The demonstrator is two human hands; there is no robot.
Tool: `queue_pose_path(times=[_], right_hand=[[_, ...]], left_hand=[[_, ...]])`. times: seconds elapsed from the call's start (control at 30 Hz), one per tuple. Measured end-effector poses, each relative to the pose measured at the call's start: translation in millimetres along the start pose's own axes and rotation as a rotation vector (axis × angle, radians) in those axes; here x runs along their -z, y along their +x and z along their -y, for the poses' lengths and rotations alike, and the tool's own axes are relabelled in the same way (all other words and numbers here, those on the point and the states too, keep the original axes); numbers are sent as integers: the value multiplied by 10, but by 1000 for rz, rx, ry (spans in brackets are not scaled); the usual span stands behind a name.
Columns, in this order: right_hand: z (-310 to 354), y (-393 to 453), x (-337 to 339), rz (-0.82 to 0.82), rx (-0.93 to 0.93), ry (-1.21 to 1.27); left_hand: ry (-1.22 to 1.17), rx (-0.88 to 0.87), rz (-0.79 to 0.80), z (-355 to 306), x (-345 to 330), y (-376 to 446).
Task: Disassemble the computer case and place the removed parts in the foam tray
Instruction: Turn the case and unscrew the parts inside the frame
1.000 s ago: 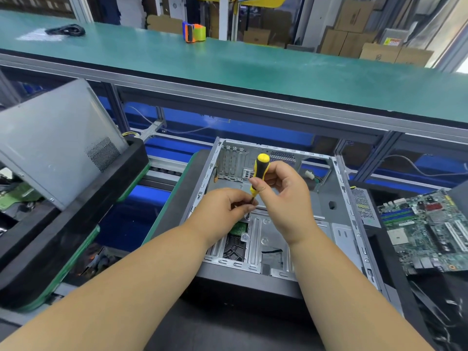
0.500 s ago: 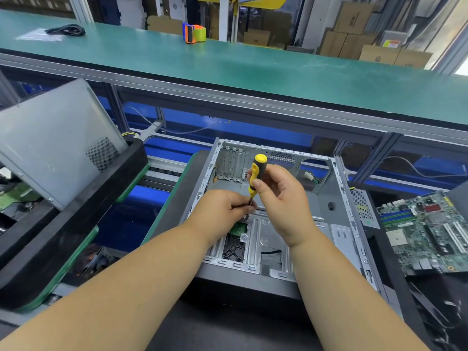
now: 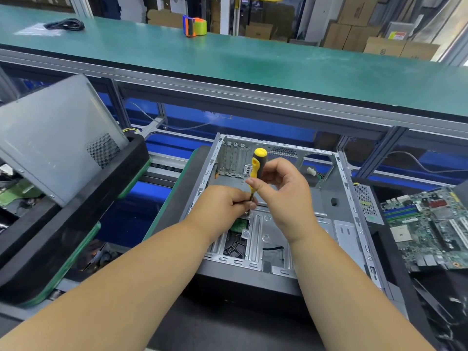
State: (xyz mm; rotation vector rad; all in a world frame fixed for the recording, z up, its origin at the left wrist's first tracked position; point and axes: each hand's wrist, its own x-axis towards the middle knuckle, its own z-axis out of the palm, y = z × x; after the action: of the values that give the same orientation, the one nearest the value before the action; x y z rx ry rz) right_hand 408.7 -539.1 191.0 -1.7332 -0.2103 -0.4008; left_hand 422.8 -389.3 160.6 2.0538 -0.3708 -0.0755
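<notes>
The open grey computer case lies flat in front of me with its inside bared. A yellow and black screwdriver stands almost upright over the metal drive bracket in the case. My right hand grips its handle, thumb pressed against the yellow part. My left hand pinches the metal shaft just above the tip, which sits on a screw. A removed motherboard lies on the black foam tray at the right.
The grey side panel leans in a black foam tray at the left. A long green workbench runs across the back, bearing an orange and green tape dispenser and a black cable. Cardboard boxes are stacked behind it.
The screwdriver handle has turned and tilted slightly in my right hand's fingers. My left hand has stayed on the shaft. The case has not moved.
</notes>
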Motion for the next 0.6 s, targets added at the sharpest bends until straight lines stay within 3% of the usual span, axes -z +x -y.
queue_pose_path(times=[0.43,0.6], right_hand=[[4,-12,-6,51,23,-77],[-45,16,42,46,-21,-66]], left_hand=[[-14,9,-31,-2,11,-6],[-146,-64,-2,-34,21,-36]])
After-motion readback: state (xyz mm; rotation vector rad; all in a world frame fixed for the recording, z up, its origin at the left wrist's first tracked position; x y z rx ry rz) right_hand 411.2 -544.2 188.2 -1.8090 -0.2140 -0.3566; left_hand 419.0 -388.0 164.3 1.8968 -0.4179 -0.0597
